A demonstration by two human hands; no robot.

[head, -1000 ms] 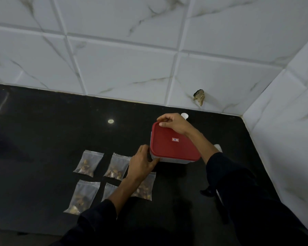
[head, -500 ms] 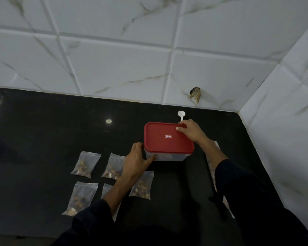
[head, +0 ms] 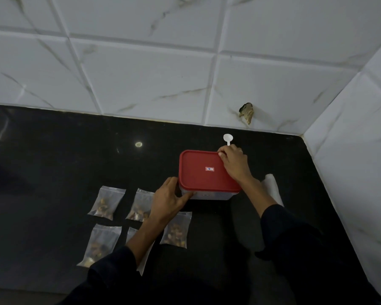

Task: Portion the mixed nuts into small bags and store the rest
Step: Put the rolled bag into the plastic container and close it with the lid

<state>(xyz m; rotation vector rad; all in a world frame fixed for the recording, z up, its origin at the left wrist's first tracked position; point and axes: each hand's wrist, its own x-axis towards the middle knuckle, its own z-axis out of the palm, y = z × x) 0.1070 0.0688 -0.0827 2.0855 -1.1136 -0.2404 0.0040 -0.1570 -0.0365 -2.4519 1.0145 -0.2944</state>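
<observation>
I see the container point(head: 209, 195) sitting on the dark surface point(head: 53, 164) just right of the frame's centre, its red lid point(head: 205, 170) seated flat on top. My left hand point(head: 169, 200) is wrapped against the container's lower left corner, thumb along the front wall under the lid's rim and fingers curled round the left side. My right hand point(head: 234, 164) lies over the lid's upper right corner, fingers bent down onto the edge and pressing there. A white spoon point(head: 227, 138) lies just beyond that corner, near the tiled wall point(head: 141, 73).

Five small bags of nuts point(head: 107, 202) lie flat in the lower left of the frame, in two rows, all apart from the container; my left forearm crosses over two of them. A white sheet point(head: 272, 188) shows at the right of the container, partly under my right sleeve.
</observation>
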